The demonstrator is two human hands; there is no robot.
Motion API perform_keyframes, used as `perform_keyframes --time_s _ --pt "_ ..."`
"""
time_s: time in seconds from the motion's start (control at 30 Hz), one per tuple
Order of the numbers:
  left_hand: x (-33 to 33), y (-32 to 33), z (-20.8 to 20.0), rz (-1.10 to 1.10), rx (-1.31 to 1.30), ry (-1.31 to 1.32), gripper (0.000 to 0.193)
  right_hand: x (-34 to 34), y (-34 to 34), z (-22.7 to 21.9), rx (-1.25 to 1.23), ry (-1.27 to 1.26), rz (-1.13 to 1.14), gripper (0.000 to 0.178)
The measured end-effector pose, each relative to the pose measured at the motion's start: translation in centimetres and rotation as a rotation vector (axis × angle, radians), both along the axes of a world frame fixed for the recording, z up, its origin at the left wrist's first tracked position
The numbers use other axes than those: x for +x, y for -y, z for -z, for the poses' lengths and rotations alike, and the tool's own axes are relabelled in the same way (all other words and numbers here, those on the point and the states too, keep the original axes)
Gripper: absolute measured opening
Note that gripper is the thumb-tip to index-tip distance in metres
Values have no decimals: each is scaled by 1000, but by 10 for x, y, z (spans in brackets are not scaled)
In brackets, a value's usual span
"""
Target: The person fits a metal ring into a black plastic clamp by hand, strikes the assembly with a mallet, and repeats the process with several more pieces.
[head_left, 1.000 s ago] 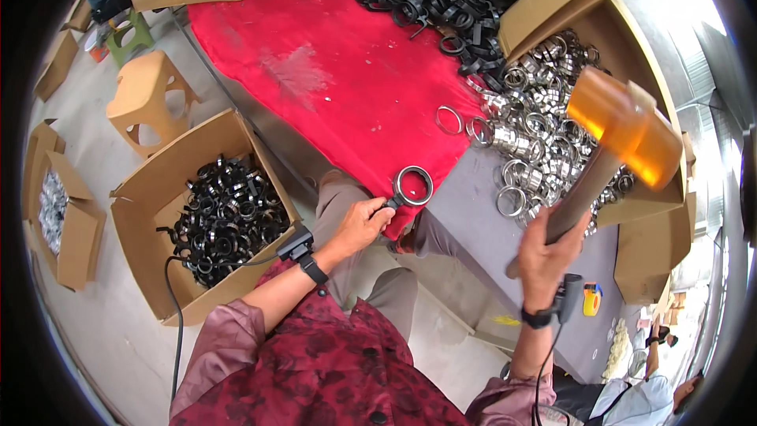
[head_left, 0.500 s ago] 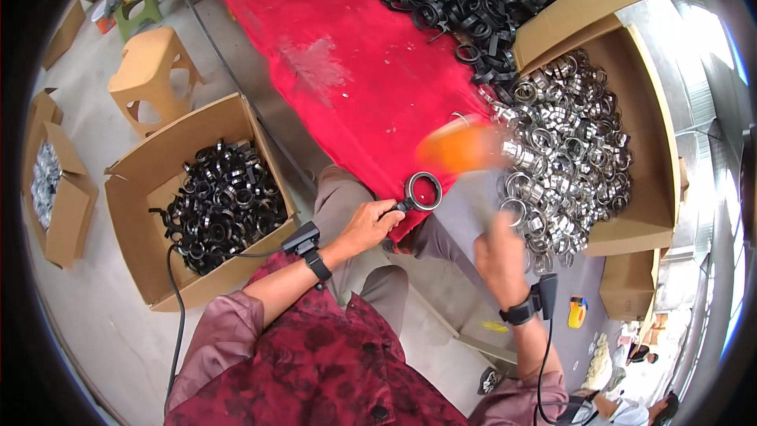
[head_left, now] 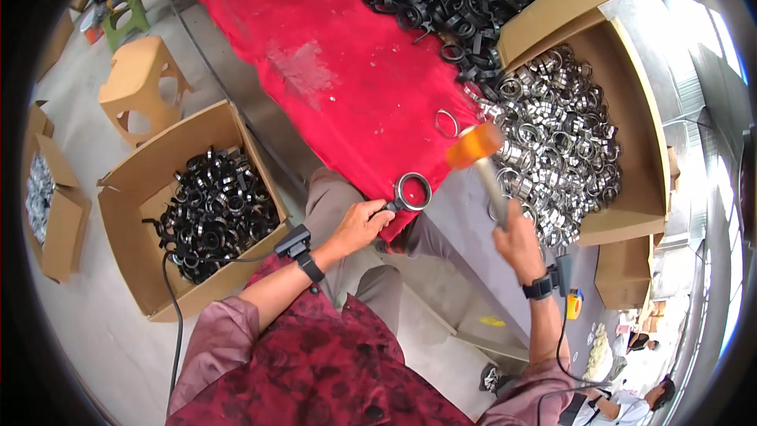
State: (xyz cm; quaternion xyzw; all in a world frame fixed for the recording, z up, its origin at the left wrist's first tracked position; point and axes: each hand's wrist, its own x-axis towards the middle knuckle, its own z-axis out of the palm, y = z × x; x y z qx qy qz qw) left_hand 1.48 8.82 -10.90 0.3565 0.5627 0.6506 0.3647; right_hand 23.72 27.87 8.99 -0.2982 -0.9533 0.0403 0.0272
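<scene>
Left hand (head_left: 364, 224) is pinching a black, silver-lined round ring (head_left: 400, 200) — projecting ahead, beyond the grip. Right hand (head_left: 519, 244) is clenching an amber-headed mallet (head_left: 490, 179).

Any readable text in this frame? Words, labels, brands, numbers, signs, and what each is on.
None is legible.
Yellow-and-red object: any marking too small to read.
Grey tabletop: pale marks near the yellow-and-red object, too small to make out.
Orange mallet in the right hand: blurred, nothing readable.
Ring part in the left hand: nothing readable.
</scene>
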Motion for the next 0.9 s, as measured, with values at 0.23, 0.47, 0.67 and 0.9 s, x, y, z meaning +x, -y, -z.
perform_keyframes --time_s 0.23,0.47,0.67,0.9 --pt "3 5 8 -4 -7 -3 31 -25 57 -11 142 -565 155 26" --pt "8 8 5 -37 -22 16 32 7 91 11 -172 -374 427 27" --pt "12 2 1 -46 17 10 32 27 124 53 406 -722 260 28" --pt "11 7 4 -36 -10 11 31 32 130 41 -38 -354 312 26"
